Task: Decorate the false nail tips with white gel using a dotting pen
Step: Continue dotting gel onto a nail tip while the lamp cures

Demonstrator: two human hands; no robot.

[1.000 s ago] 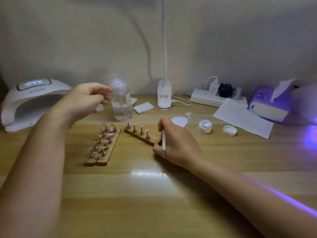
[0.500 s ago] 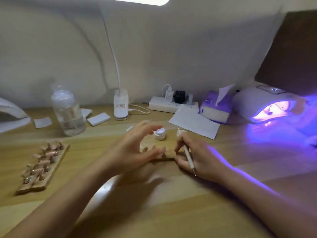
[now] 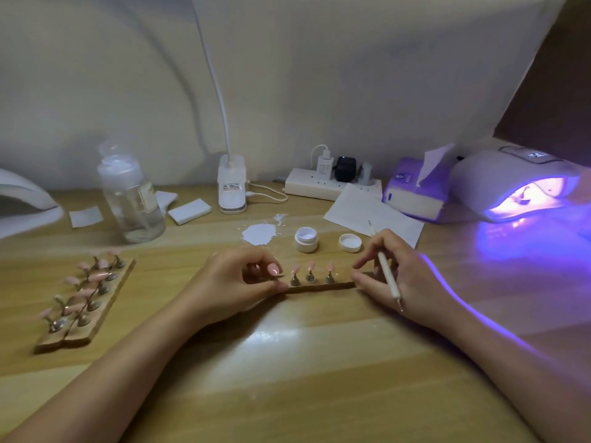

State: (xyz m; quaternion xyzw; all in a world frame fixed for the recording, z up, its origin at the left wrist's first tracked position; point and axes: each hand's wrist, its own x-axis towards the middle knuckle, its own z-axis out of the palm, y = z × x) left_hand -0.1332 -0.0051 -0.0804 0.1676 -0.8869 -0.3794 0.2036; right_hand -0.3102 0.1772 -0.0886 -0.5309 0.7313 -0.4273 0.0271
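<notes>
A narrow wooden strip (image 3: pixel 319 286) with pink false nail tips (image 3: pixel 310 268) on small metal stands lies on the table in front of me. My left hand (image 3: pixel 233 282) pinches its left end, my right hand (image 3: pixel 403 276) its right end. The right hand also holds a white dotting pen (image 3: pixel 385 270), which lies across the fingers with one tip pointing back at me. An open white gel jar (image 3: pixel 306 239) and its lid (image 3: pixel 350 243) stand just behind the strip. A white patch of gel (image 3: pixel 259 234) lies left of the jar.
Two more wooden strips with pink tips (image 3: pixel 83 302) lie at the left. A clear bottle (image 3: pixel 131 199), white pads (image 3: pixel 189 211), a lamp base (image 3: pixel 232 187), a power strip (image 3: pixel 329 185), paper (image 3: pixel 367 212), a tissue box (image 3: pixel 415 190) and a lit UV nail lamp (image 3: pixel 524 187) line the back. Another nail lamp (image 3: pixel 22 206) sits far left.
My left hand came down from near the bottle and took the strip's left end. The right hand shifted to the strip's right end. The view swung right.
</notes>
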